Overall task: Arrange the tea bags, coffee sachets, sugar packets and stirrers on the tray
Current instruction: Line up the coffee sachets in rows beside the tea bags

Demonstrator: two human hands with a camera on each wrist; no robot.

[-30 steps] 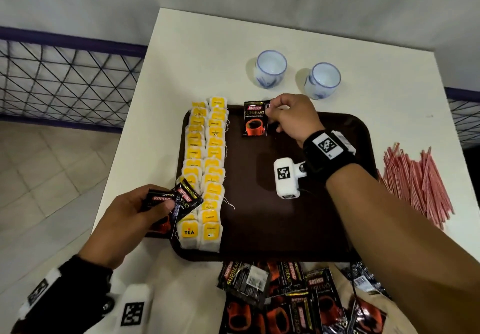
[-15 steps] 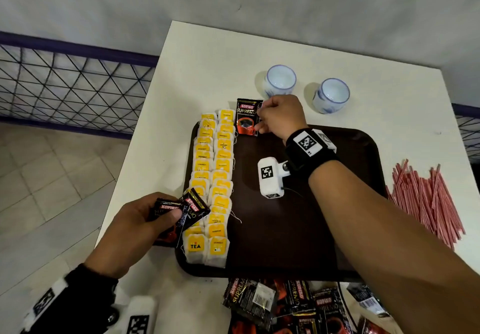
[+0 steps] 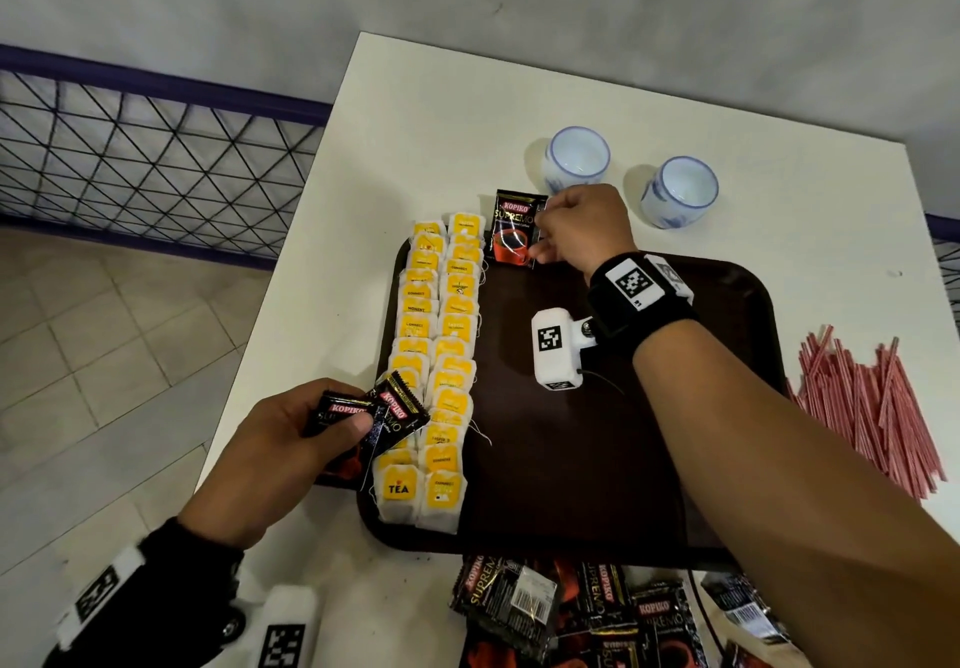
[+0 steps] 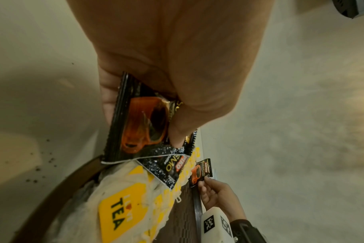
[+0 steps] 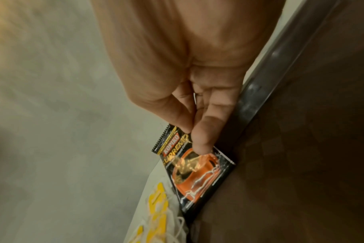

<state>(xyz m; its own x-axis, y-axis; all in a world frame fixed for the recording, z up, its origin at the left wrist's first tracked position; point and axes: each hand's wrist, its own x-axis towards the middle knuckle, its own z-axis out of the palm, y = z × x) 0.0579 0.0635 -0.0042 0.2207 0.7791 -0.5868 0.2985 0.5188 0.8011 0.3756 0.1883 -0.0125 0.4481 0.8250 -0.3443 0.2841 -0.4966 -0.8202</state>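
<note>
Over on the left, left hand (image 3: 280, 439) gripping a few black coffee sachets (image 3: 374, 415) by the brown tray (image 3: 737, 459) edge. Next, two rows of yellow tea bags (image 3: 441, 355) down the tray's left side. Further right, right hand (image 3: 584, 231) pinching one coffee sachet (image 3: 514, 233) at the tray's far rim. Far right on the table (image 3: 415, 148), red stirrers (image 3: 867, 407) piled.

Glossy foil sachet (image 5: 195, 166) (crinkled), papery tea bags (image 3: 436, 355).
</note>
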